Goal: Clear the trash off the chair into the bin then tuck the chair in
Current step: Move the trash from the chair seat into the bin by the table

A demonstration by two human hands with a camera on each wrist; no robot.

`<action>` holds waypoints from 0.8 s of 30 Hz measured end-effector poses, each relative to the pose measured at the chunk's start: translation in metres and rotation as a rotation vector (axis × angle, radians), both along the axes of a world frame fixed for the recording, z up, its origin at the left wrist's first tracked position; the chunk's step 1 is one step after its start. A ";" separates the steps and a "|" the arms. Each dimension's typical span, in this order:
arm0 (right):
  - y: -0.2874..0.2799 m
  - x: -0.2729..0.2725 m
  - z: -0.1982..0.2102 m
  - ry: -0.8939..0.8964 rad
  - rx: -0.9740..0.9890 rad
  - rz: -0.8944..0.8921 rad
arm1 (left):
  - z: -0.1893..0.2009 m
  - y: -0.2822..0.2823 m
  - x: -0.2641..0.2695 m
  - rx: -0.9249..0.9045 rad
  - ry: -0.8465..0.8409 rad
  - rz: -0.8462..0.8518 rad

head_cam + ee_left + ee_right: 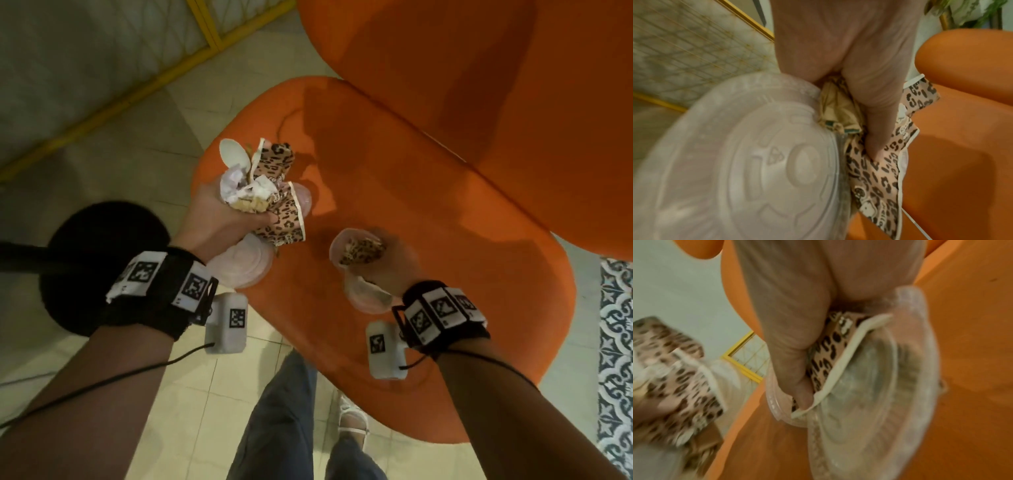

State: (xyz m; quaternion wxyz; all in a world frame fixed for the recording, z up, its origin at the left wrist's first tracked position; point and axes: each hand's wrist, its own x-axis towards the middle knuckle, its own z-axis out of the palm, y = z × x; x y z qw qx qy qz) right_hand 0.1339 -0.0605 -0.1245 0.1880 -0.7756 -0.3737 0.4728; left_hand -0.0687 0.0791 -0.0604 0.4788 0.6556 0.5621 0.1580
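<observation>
Both hands hold trash above the orange chair seat [428,205]. My left hand [222,219] grips a bundle over the seat's left edge: leopard-print paper cups [281,212], crumpled tissue [239,188], a white plastic spoon [233,154] and a clear plastic lid [239,263]. The left wrist view shows the lid [748,162] and the thumb pressing leopard paper [879,162]. My right hand [390,263] grips clear plastic lids [363,294] and a scrap of leopard-print paper [363,251]. In the right wrist view the lid [869,394] and the leopard scrap [826,353] sit under the thumb. The seat surface shows no other trash.
The chair's orange backrest [479,68] rises at the top right. A round black table base [99,267] with its pole stands on the tiled floor at left. A yellow-framed panel [137,92] runs along the far left. My legs [291,428] stand before the seat.
</observation>
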 end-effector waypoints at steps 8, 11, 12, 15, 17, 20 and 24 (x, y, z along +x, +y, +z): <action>-0.038 -0.015 0.035 0.129 0.131 -0.114 | 0.001 -0.112 -0.075 -0.044 -0.118 0.362; -0.043 -0.051 0.051 0.207 0.159 -0.051 | -0.003 -0.152 -0.113 -0.055 -0.111 0.485; -0.044 -0.069 0.055 0.236 0.161 -0.019 | -0.003 -0.165 -0.126 -0.059 -0.112 0.517; -0.046 -0.133 0.057 0.279 0.142 0.102 | -0.002 -0.202 -0.174 -0.080 -0.099 0.644; -0.049 -0.181 0.055 0.289 0.140 0.157 | -0.003 -0.228 -0.211 -0.086 -0.086 0.753; -0.056 -0.254 0.053 0.340 0.104 0.288 | -0.008 -0.265 -0.272 -0.095 -0.099 0.913; -0.067 -0.358 0.045 0.378 0.043 0.423 | -0.015 -0.314 -0.359 -0.067 -0.100 1.137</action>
